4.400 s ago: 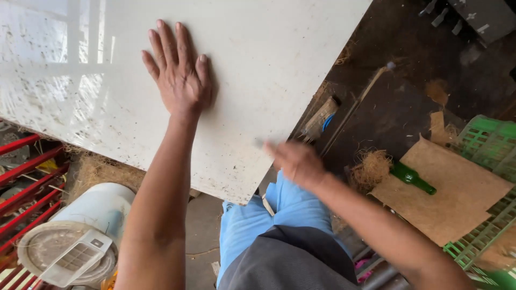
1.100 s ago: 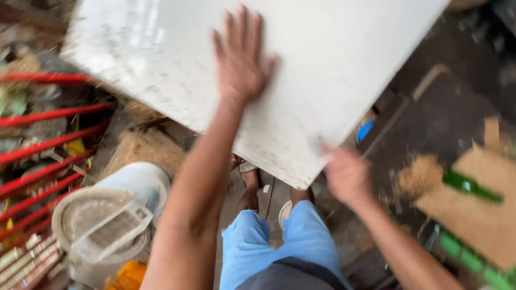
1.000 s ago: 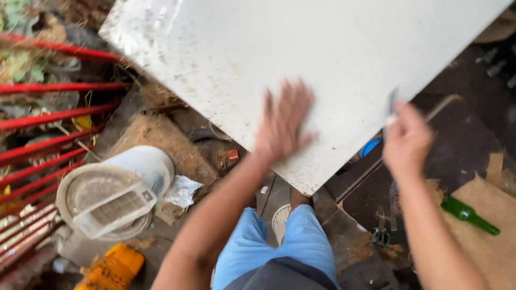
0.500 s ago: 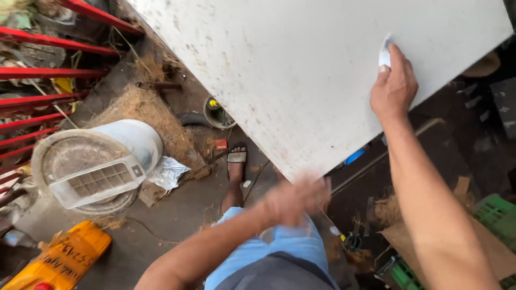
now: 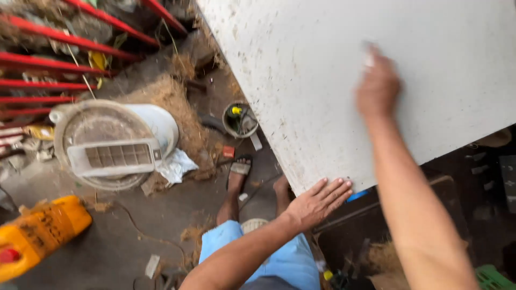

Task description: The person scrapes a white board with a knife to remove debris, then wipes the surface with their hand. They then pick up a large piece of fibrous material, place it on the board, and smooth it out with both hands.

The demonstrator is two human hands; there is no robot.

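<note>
Panel: white board tilted, long axis running up-right from its low corner.
Left hand: flat, fingers spread under that corner, nearer.
Right hand: blurred, pinching small white piece on face.

bare arms, no sleeves. left hand & right hand ungloved. light blue shorts, dark sandal.

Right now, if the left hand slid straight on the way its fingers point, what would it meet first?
Probably just more of the white board: the left hand lies at its lower corner, fingers pointing up across its face.
</note>
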